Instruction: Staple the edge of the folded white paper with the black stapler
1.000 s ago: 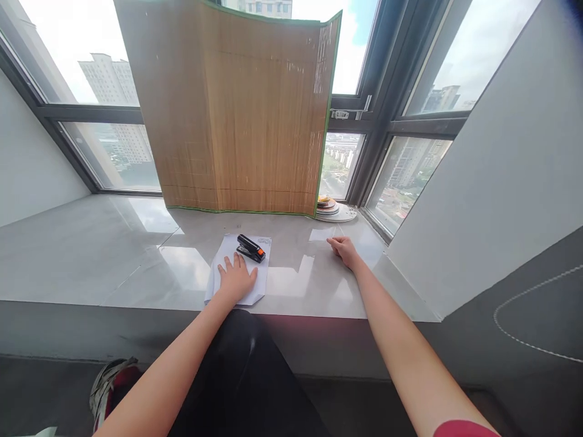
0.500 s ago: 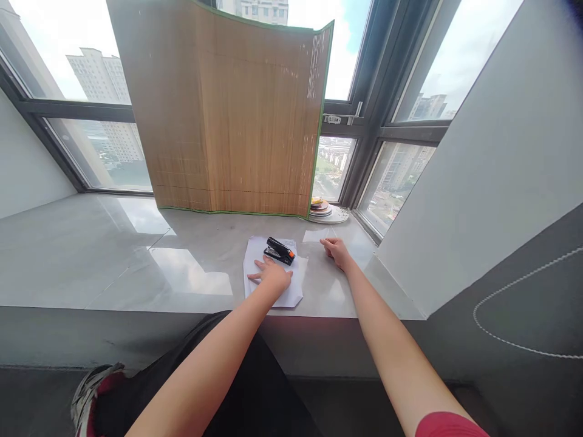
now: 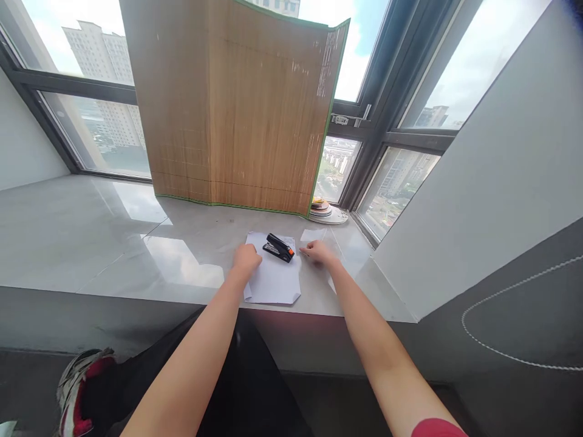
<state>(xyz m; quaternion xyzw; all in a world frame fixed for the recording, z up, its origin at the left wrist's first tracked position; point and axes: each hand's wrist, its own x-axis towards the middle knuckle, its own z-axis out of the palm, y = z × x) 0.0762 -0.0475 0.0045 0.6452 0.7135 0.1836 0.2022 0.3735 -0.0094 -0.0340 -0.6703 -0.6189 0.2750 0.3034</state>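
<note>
Paper sheets (image 3: 274, 280) lie in a small stack near the front edge of the grey stone windowsill (image 3: 91, 237), with a black stapler (image 3: 279, 247) that has an orange tab lying across their far end. The left hand (image 3: 246, 258) rests on the left edge of the stack, fingers loosely curled, gripping nothing that I can make out. The right hand (image 3: 317, 252) sits on the sill just right of the stapler, fingers bent and reaching toward it, empty and not yet touching. It looks to me like the moment of steadying the sheets while going for the stapler; closing on it would call for a short move left and a grip round its body. Farther back stands a bamboo screen (image 3: 237, 109), with a stack of plates (image 3: 325, 211) at its right end.
</note>
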